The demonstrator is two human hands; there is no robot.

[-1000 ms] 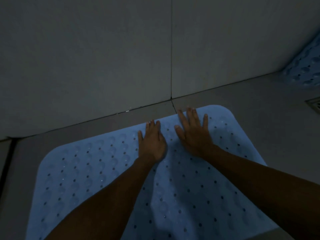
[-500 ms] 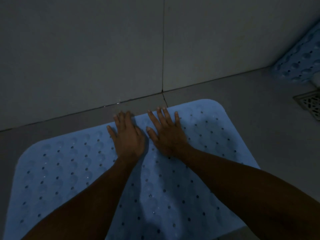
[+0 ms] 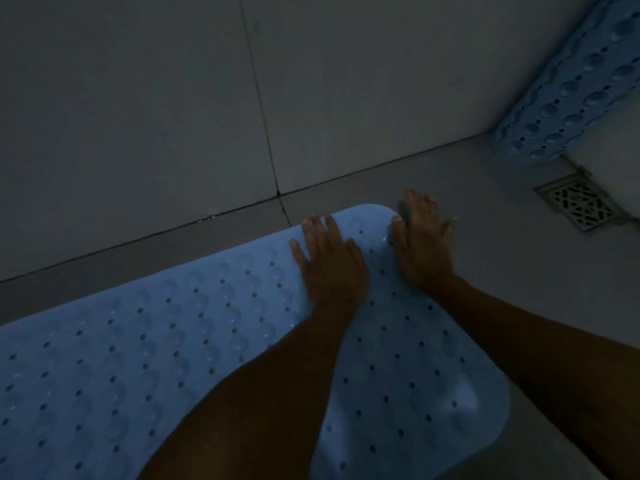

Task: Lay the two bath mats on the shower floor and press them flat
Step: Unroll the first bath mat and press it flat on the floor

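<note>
A light blue bath mat [image 3: 145,358] lies flat on the grey shower floor [image 3: 485,265], filling the lower left and centre of the frame, with rows of small holes and round bumps across it. Its far edge runs just beside the tiled wall [image 3: 138,116], and its rounded far corner sits in the middle of the frame.

The left hand [image 3: 329,265] rests palm down on the mat near that corner, fingers straight and close together, thumb out to the left. The right hand [image 3: 424,244] lies palm down just to the right of it, at the corner's edge: its thumb and heel are on the mat, while its fingertips, slightly spread, reach past the edge onto the bare floor. The two hands are near each other but apart. Both forearms cross the mat from the bottom of the frame.

In the upper right a second blue mat [image 3: 581,84] leans tilted against the wall, its bumpy side showing, its lower end near the floor. Below it, at the right edge, a square metal drain [image 3: 578,204] with a patterned grate is set in the floor.
</note>
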